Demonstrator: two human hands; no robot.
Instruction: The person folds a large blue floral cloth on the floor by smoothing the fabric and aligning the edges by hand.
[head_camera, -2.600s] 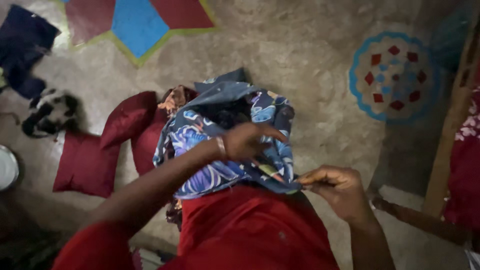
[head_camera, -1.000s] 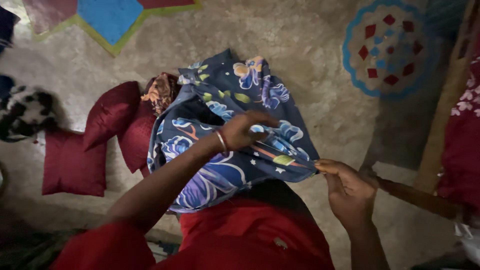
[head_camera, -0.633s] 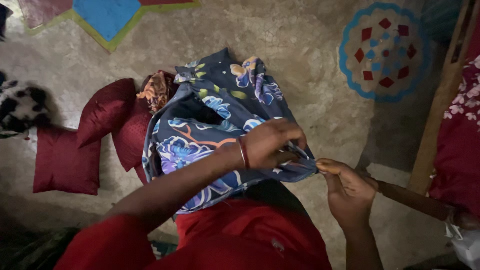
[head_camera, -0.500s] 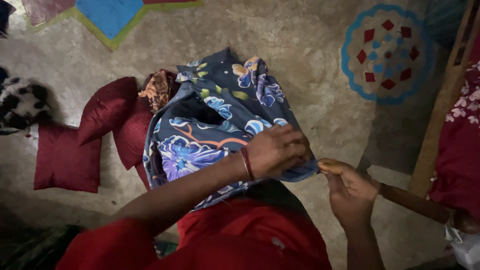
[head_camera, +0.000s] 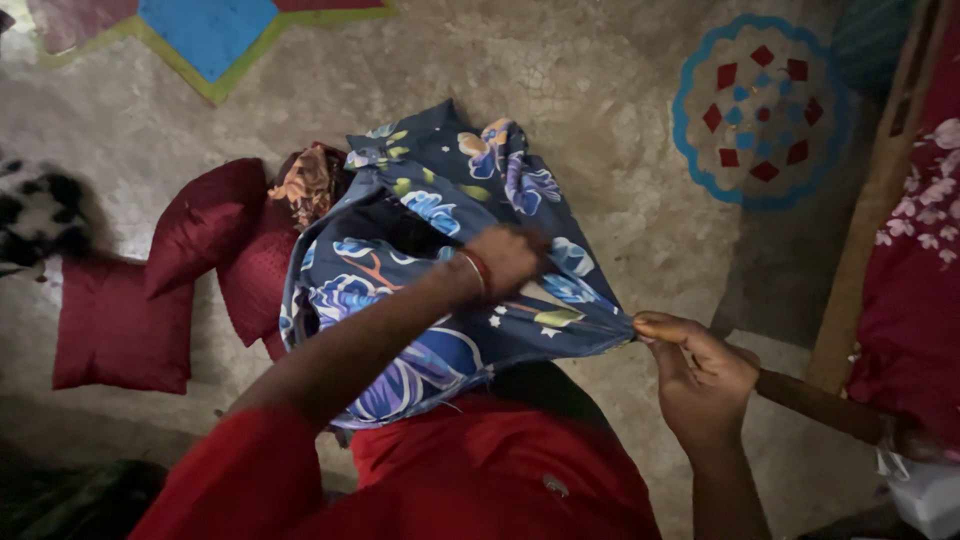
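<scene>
- The floor (head_camera: 620, 90) is bare grey concrete, cracked, with two painted signs on it: a star-like shape in blue, red and pink with a yellow-green edge at the top left (head_camera: 210, 35), and a round blue-rimmed medallion with red and blue diamonds at the upper right (head_camera: 762, 125).
- A dark blue floral cloth (head_camera: 440, 200), printed with blue, orange and green flowers, hangs in front of the person above the red garment (head_camera: 480, 470) they wear (it looks like a cover being pulled open, bunched at the top).
- Three maroon cushions (head_camera: 120, 325) lie on the floor to the left, just beside the cloth; an orange patterned scrap (head_camera: 305, 185) sits at their upper edge.
- A wooden post (head_camera: 870, 210) leans at the right, next to a red flowered fabric (head_camera: 915, 300).
- The left hand (head_camera: 510, 262), arm stretched forward with a bangle at the wrist, is blurred and pressed into the cloth's folds; whether its grip is closed on the cloth I cannot tell.
- The right hand (head_camera: 700, 375) is held low and close to the body, its grip narrow, thumb and forefinger pinching the cloth's right corner.
</scene>
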